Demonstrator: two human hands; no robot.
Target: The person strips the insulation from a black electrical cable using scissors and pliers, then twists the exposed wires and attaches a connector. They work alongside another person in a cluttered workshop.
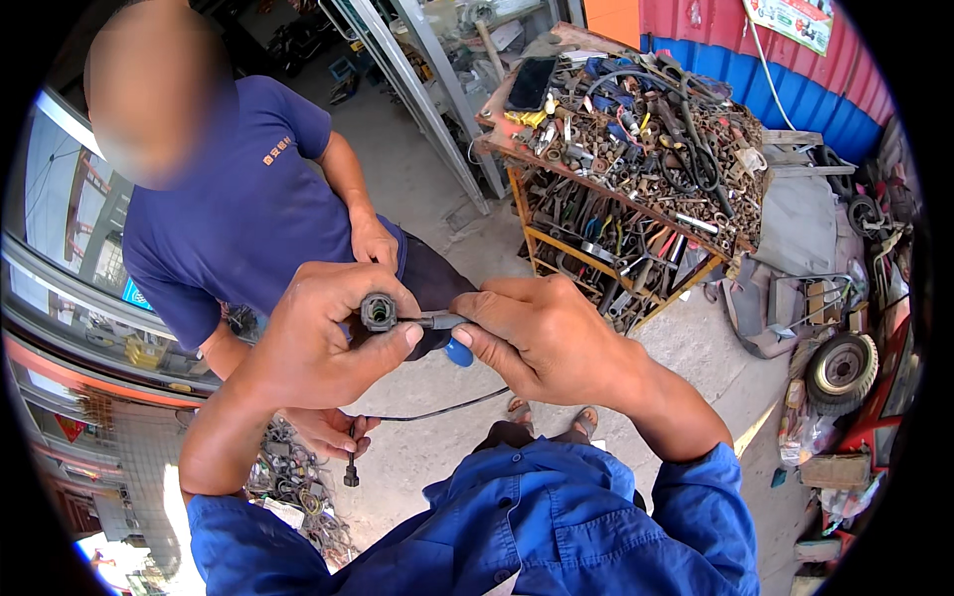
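Observation:
My left hand [333, 333] is closed round a black cable connector [379, 312], its open socket end facing up. From beside it a thin dark piece runs to a grey sleeve-like part [449, 321], which my right hand [552, 343] pinches between thumb and fingers. A rounded blue thing [458, 353] shows just under my right fingertips; its kind is not clear. Below my hands a thin black cable [437, 410] runs left to a co-worker's hand [328, 429], and a small black plug [351, 473] hangs beneath that hand.
The co-worker [234, 199] in a dark blue shirt stands close at the left. Ahead right is a metal workbench [636, 184] heaped with bolts and tools, a phone [532, 83] at its corner. A small wheel [842, 368] lies right; tangled wires [298, 487] cover the ground at lower left.

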